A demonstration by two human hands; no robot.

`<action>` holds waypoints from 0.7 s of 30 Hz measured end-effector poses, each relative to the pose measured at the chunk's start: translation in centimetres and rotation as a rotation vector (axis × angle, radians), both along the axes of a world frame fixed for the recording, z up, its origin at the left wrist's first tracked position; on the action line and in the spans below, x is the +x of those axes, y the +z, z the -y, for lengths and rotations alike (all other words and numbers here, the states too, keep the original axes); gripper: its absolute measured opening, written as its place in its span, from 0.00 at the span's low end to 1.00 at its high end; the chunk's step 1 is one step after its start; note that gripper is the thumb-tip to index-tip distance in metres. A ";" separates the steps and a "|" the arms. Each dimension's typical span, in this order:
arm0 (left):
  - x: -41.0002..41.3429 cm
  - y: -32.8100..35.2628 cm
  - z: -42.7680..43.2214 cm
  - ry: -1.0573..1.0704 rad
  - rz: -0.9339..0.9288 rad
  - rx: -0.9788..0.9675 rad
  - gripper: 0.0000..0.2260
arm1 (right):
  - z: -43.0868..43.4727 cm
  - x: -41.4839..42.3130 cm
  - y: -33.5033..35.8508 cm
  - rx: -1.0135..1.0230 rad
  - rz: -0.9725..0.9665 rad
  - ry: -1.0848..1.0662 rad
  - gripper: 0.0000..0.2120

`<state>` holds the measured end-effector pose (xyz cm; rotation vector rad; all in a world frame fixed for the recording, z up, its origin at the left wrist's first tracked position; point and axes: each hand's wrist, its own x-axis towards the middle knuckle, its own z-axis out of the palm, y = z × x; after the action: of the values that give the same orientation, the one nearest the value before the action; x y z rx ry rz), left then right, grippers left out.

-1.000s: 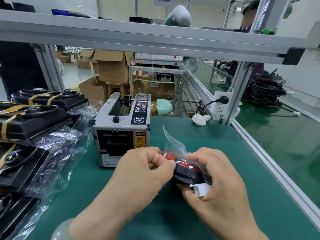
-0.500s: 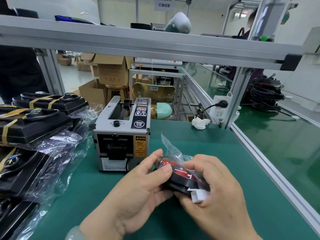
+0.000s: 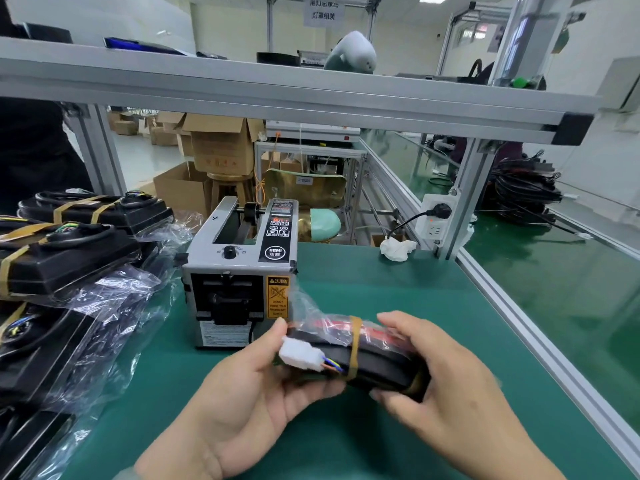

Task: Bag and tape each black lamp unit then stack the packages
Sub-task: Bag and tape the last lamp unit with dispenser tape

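Showing what, at centre? (Student)

A black lamp unit (image 3: 377, 367) with a red face, sheathed in a clear plastic bag and held over the green matte worktop (image 3: 381, 289), just in front of the grey metal tape dispenser (image 3: 242, 282). (Tutor)

How is it held? (Student)

The left hand (image 3: 242, 393) lies palm up under the left end. Its grip curls round the unit, with the thumb at the bag's loose end. The right hand (image 3: 450, 393) closes its grip round the right end, thumb on top and fingers beneath. (Tutor)

What marks the package? (Student)

A narrow tan tape band (image 3: 355, 344) wraps the unit near its middle. A white plastic connector (image 3: 299, 355) with coloured wires lies against the near side, just left of the band. (Tutor)

And the surroundings? (Student)

Stacked bagged packages (image 3: 69, 258), black units in clear film crossed by tan tape, occupy the worktop's left side beside the dispenser. A crumpled white tissue (image 3: 396, 249) lies at the far edge, near a white power socket (image 3: 436, 220) carrying a black plug. A grey aluminium shelf (image 3: 277, 95) spans the view overhead. (Tutor)
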<state>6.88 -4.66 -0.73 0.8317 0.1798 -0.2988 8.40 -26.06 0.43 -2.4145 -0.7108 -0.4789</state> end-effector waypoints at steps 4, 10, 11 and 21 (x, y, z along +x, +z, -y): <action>0.3 -1.1 -0.6 0.220 -0.085 0.459 0.19 | 0.2 -0.6 0.4 0.007 0.037 -0.031 0.37; -0.9 1.5 -1.7 0.440 0.474 0.948 0.19 | -1.3 -1.0 0.6 -0.235 0.113 -0.168 0.41; -1.2 1.8 -1.6 0.382 0.559 1.079 0.20 | -1.5 -1.0 0.5 -0.258 0.106 -0.179 0.41; -0.6 2.4 0.2 0.167 1.038 1.575 0.09 | -2.3 -1.4 0.1 -0.351 0.134 -0.214 0.39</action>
<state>6.30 -4.82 1.65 2.3853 -0.5921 0.5767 7.04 -23.71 0.50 -2.8272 -0.6382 -0.6527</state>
